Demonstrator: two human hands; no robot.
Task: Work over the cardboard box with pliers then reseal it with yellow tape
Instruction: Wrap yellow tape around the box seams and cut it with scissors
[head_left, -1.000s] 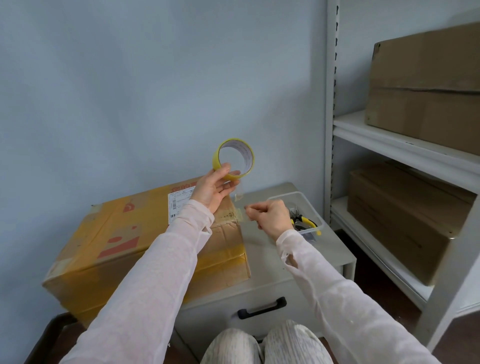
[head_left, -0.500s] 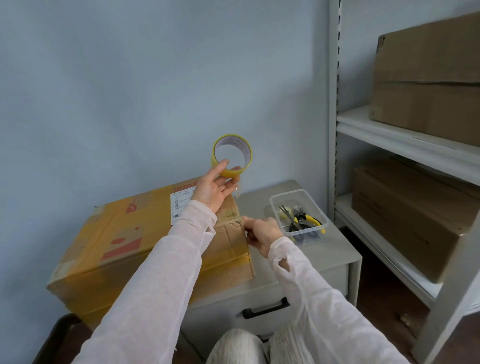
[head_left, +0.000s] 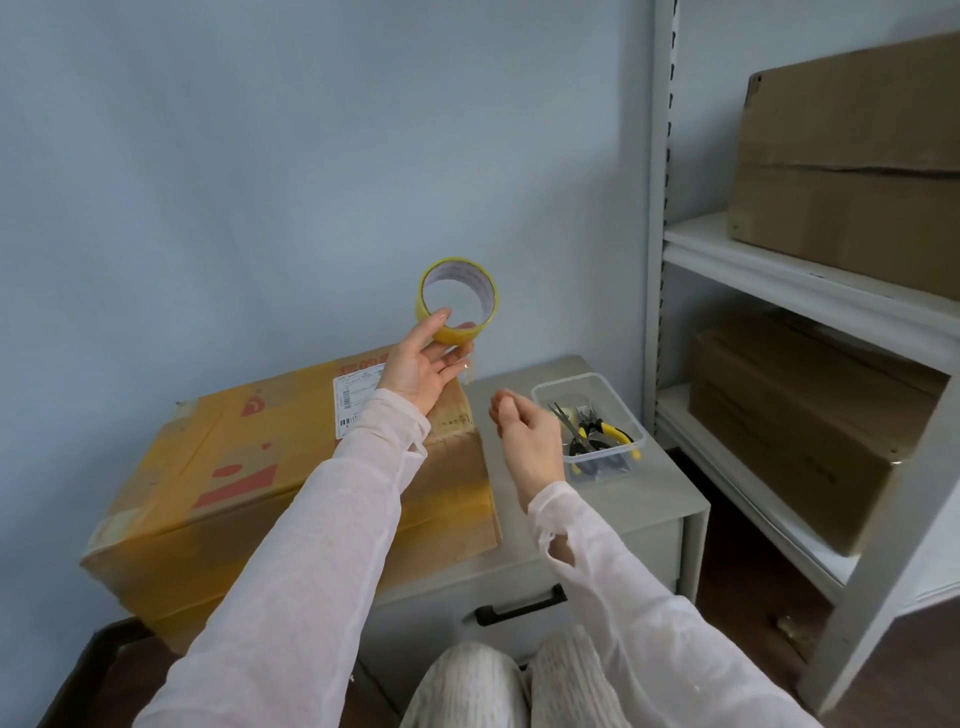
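**Tape Roll Aloft Over Cardboard Box**

Nearest the lens, pale ribbed trouser knees (head_left: 467, 686), then two sheer white sleeves stretched forward. Beyond them, a grey cabinet with a black drawer handle (head_left: 519, 605). Lying on its tabletop (head_left: 649, 499) and overhanging the left edge, the cardboard box (head_left: 234, 467), much of it covered in yellowish tape, with red print and a white label on top. Hovering just right of the box, over bare tabletop, the right hand (head_left: 527, 434), fingers loosely curled, nothing visible in its grasp. Raised above the box's far right corner, the left hand (head_left: 421, 366), pinching the lower rim of the yellow tape roll (head_left: 457, 299) between thumb and fingers, a short loose end dangling below. Further right, in a clear plastic tray (head_left: 566, 382), the yellow-handled pliers (head_left: 605, 434) among other tools. Behind, a pale blue wall; at right, white shelving (head_left: 779, 270) carrying brown cartons (head_left: 852, 171)
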